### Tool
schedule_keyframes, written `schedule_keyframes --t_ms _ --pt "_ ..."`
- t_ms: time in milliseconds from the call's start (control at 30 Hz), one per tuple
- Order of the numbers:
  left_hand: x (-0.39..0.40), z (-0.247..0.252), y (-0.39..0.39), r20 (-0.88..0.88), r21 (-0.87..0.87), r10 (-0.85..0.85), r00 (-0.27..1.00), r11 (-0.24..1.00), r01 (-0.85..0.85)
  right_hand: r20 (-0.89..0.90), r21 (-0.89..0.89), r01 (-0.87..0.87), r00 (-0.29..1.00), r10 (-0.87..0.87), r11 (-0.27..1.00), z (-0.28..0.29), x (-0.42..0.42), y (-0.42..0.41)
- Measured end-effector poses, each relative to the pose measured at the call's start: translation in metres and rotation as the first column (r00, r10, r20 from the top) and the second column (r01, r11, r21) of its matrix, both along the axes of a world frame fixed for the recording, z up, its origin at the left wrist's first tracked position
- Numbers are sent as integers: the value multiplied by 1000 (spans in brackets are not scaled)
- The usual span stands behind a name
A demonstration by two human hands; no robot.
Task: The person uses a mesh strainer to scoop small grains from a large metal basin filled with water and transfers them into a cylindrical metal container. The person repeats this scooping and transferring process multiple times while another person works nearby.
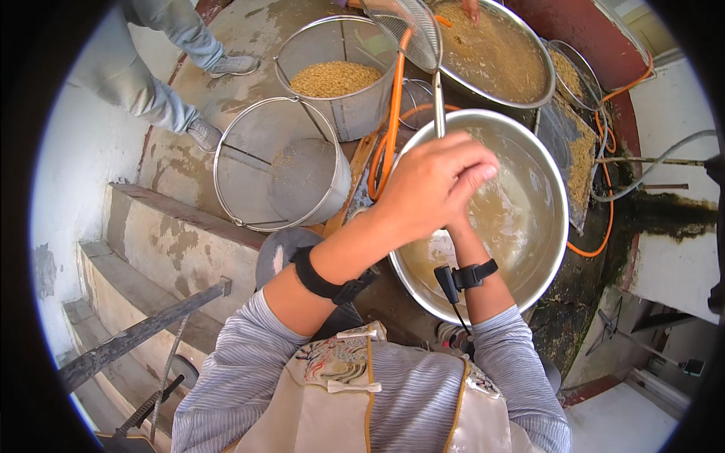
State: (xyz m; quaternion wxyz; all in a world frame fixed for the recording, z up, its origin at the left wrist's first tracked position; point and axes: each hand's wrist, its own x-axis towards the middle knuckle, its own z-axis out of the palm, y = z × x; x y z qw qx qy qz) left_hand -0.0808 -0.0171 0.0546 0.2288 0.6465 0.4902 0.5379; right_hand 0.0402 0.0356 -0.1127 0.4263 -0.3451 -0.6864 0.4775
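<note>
A round wire-mesh strainer is held up over the basins, its metal handle running down under my left hand, whose fingers are curled over it. My right hand lies mostly hidden beneath the left; only its wrist side shows, so its grip is unclear. Below both hands stands a large steel basin of cloudy water. Behind it, another basin holds water with floating grain or husks, and a person's hand reaches in at its far edge.
Left of the basin stand an empty mesh-walled basket and another holding grain. An orange hose loops between baskets and basin. A person's legs are at upper left, near concrete steps and a metal rail. Wet grain lies at right.
</note>
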Motion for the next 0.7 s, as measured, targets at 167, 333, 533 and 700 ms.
schedule_keyframes --t_ms 167,333,533,700 --pt "-4 0 2 391 -84 62 918 996 -32 327 -340 467 872 -363 816 -42 152 -68" --pt "0 0 7 386 -135 87 918 990 -38 721 76 753 411 -558 653 -92 274 -141" --pt "12 -10 17 326 -173 50 944 985 7 885 -13 891 221 -411 453 -131 314 -162" --pt "6 -17 23 262 -197 62 963 980 -9 942 -33 782 232 -242 622 -130 353 -129"
